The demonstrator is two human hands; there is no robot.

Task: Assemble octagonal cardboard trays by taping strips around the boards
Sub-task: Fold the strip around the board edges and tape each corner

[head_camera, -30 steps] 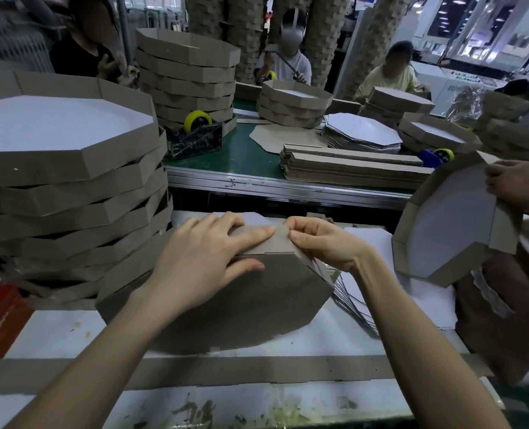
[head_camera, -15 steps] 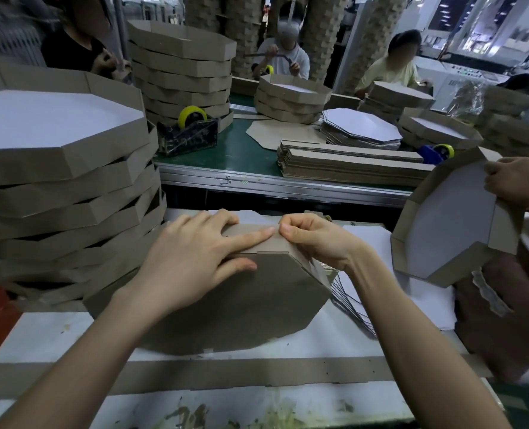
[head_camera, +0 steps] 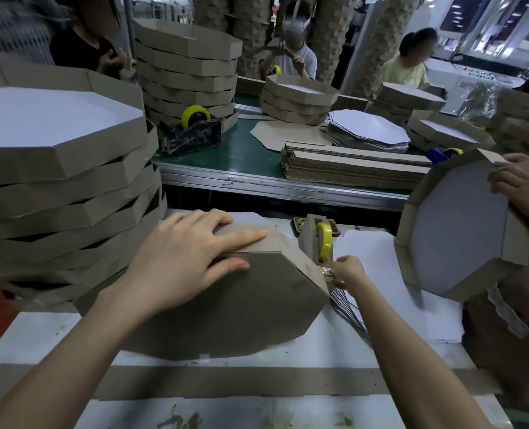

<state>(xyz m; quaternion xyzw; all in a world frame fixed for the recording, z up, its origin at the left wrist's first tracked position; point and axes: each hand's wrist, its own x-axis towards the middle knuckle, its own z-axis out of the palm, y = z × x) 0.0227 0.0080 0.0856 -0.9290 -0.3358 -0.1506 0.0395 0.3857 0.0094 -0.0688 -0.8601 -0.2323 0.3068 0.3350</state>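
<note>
White worktop (head_camera: 334, 345) before us carries the upturned octagonal tray (head_camera: 241, 311), brown base up. Our left hand (head_camera: 189, 264) lies flat across its far edge, fingers straight, pressing the side strip (head_camera: 274, 244) down. Just right of the tray's corner, our right hand (head_camera: 348, 272) pinches the clear tape end (head_camera: 326, 270) at the tape dispenser (head_camera: 314, 239). Finished trays (head_camera: 56, 168) stack at our left.

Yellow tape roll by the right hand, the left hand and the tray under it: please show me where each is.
yellow tape roll (head_camera: 324, 243): head view, outer rim.
left hand (head_camera: 189, 258): head view, back of hand.
tray (head_camera: 226, 305): head view, brown underside.
</note>
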